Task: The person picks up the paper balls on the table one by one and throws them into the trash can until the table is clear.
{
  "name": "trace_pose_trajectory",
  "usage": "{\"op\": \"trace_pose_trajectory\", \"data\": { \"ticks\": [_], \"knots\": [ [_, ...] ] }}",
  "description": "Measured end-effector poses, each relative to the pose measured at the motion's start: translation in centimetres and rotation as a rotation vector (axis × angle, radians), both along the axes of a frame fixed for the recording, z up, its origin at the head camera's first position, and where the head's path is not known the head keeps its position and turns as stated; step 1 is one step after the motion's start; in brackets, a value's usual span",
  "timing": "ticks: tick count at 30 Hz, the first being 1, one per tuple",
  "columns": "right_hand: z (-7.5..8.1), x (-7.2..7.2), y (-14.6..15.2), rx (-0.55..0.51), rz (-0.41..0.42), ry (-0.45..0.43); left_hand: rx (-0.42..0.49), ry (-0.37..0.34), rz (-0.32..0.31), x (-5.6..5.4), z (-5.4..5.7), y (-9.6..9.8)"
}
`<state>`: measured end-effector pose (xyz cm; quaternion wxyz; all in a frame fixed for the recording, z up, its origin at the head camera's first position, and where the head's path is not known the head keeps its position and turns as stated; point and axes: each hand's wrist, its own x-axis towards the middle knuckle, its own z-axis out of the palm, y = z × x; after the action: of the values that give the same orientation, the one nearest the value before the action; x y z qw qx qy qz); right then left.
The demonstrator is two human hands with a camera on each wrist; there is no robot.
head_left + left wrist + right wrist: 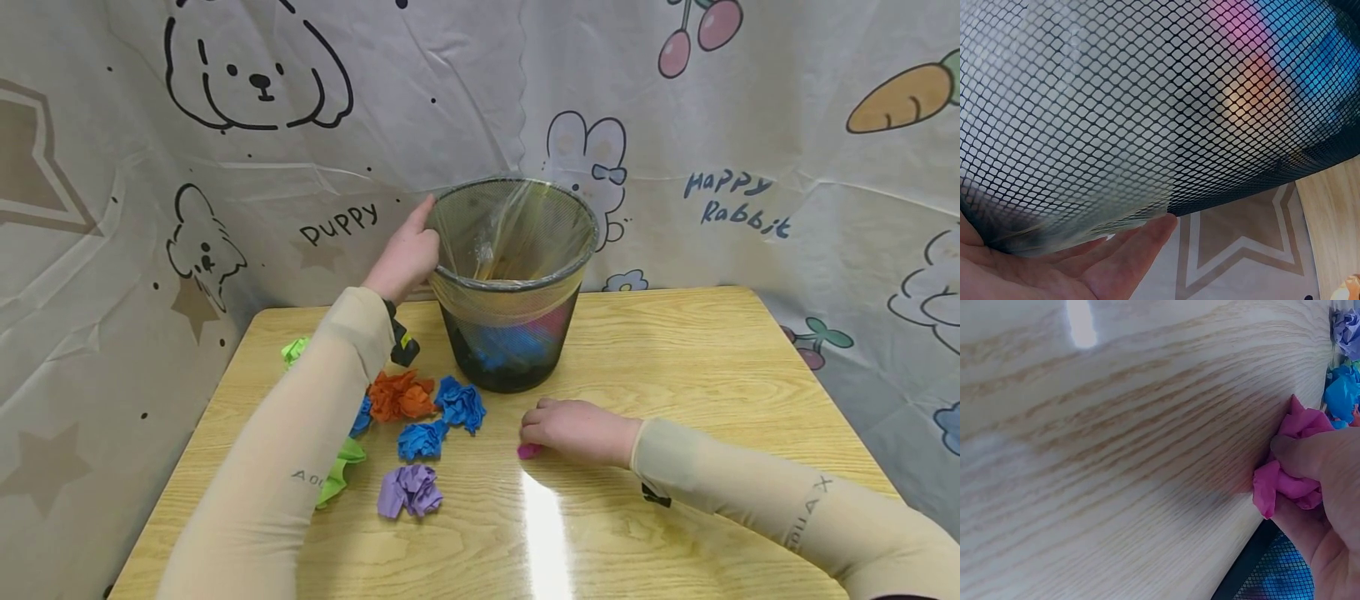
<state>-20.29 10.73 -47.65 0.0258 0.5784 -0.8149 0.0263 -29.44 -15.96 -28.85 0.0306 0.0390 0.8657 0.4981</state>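
Pink crumpled paper pinched in right hand grip, bench-level in front of mesh bin, left hand straight-fingered against bin near rim, orange wad, blue wads, purple wad front-left of bin

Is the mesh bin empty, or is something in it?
Not empty: blue paper and pink paper show through the lower wall of the mesh bin.

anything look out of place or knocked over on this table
Nothing looks knocked over: the mesh bin stands upright. What looks out of place is the crumpled orange paper, blue paper, green paper and purple paper lying loose on the table, though the bin holds similar-looking scraps.
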Motion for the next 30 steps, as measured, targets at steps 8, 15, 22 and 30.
{"op": "trace_pose_trajectory", "data": {
  "ticks": [8, 15, 22, 30],
  "knots": [
    [0.6, 0.4, 0.0, -0.037, 0.036, 0.005, 0.010, -0.014, -0.002, 0.0, 0.0, -0.1],
    [2.8, 1.1, -0.3, -0.065, 0.066, 0.041, -0.001, -0.019, 0.006, 0.1, 0.1, 0.0],
    [6.2, 1.5, -0.4, -0.171, 0.100, 0.073, -0.016, -0.018, 0.013, 0.1, 0.2, 0.1],
    [10.6, 1.5, 0.3, -0.360, 0.164, 0.099, -0.025, -0.018, 0.013, 0.1, 0.3, 0.1]
  ]
}}
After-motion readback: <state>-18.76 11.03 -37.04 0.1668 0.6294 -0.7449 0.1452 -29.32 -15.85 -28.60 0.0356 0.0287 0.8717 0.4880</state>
